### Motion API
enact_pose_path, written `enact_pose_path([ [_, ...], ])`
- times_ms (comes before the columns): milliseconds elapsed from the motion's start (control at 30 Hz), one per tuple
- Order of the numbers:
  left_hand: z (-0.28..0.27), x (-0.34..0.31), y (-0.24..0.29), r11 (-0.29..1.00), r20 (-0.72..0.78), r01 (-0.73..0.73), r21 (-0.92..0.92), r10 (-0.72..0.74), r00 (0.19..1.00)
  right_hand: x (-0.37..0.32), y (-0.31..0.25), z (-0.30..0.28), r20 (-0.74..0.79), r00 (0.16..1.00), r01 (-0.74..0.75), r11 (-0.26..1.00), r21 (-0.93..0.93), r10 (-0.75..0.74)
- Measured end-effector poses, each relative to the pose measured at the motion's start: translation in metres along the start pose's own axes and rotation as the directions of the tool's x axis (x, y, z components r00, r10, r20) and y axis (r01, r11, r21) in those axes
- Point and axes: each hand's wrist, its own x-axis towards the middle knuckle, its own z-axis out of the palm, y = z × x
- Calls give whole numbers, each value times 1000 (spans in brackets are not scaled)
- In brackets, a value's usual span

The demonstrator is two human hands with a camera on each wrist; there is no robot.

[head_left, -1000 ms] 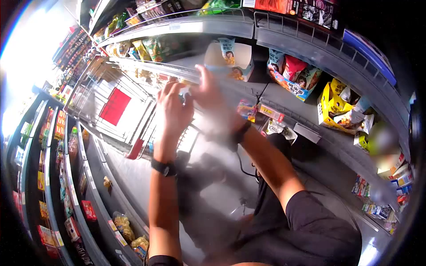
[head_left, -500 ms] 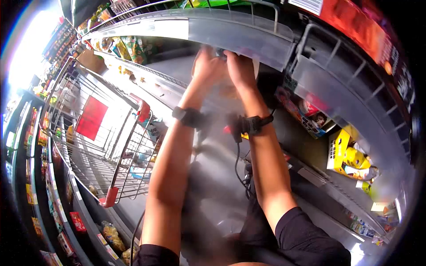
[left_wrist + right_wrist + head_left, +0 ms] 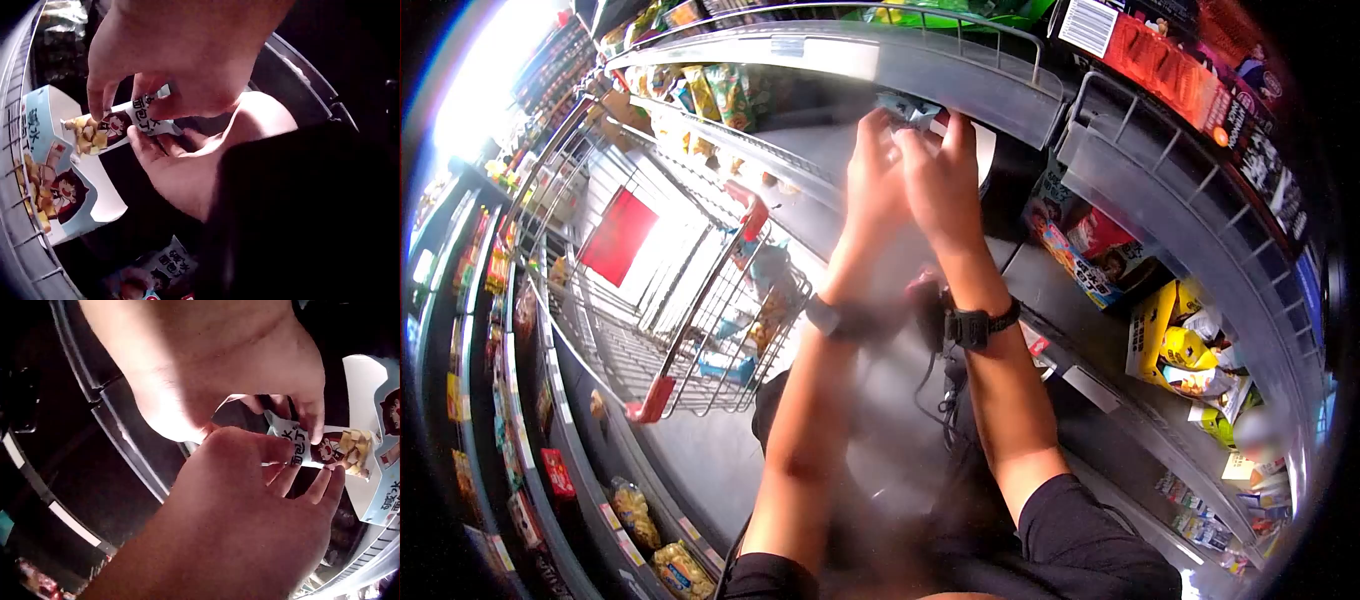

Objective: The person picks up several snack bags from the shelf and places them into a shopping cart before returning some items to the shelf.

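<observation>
Head cam mostly gets the backs of the left hand and right hand, plus a shopping cart neither wrist cam catches. Left wrist view clears it up: both hands pinch a bread-cube packet, its end overlapping a matching display box at the shelf's wire-railed front edge. Can't tell if it's actually inside.

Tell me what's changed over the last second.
The left hand and right hand moved forward and rightward to the light-blue display box, where both now hold a bread-snack packet. Whether they held anything before is too blurred to tell. The yellow snack box stays on the right of the shelf.
</observation>
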Motion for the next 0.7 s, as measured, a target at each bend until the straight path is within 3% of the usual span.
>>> enact_pose_path([
  [67, -8, -21, 27, 999, -16, -26, 47, 26, 1000, -16, -24, 3, -56, 997, -52, 997, 55, 55],
  [200, -34, -43, 60, 980, -37, -189, 64, 192, 981, -43, -61, 1, 9, 998, 66, 993, 93, -67],
  [233, -38, -57, 68, 986, -44, -166, 30, 167, 985, -51, -73, -1, 40, 999, 26, 983, 181, -34],
  [300, -51, -73, 87, 966, -33, -259, -10, 258, 966, -62, -97, -3, 111, 994, -62, 936, 347, 25],
  [333, -59, -77, 88, 927, -75, -317, 202, 337, 938, -64, -99, 0, 165, 986, -83, 902, 424, 13],
  [433, -73, -99, 120, 915, -166, -301, 268, 352, 921, -80, -114, 15, 140, 983, 17, 807, 591, -123],
  [500, -93, -112, 131, 785, -148, -366, 499, 494, 857, -87, -120, 28, 190, 960, 28, 744, 667, -207],
  [600, -125, -120, 128, 690, -159, -327, 646, 540, 827, -107, -126, 55, 358, 933, -268, 578, 771, -44],
  [633, -134, -125, 127, 707, -167, -283, 648, 494, 853, -106, -126, 61, 373, 925, -211, 718, 663, -72],
  [700, -137, -131, 130, 778, -294, -193, 598, 437, 850, -117, -119, 89, 378, 925, -275, 624, 731, -37],
])
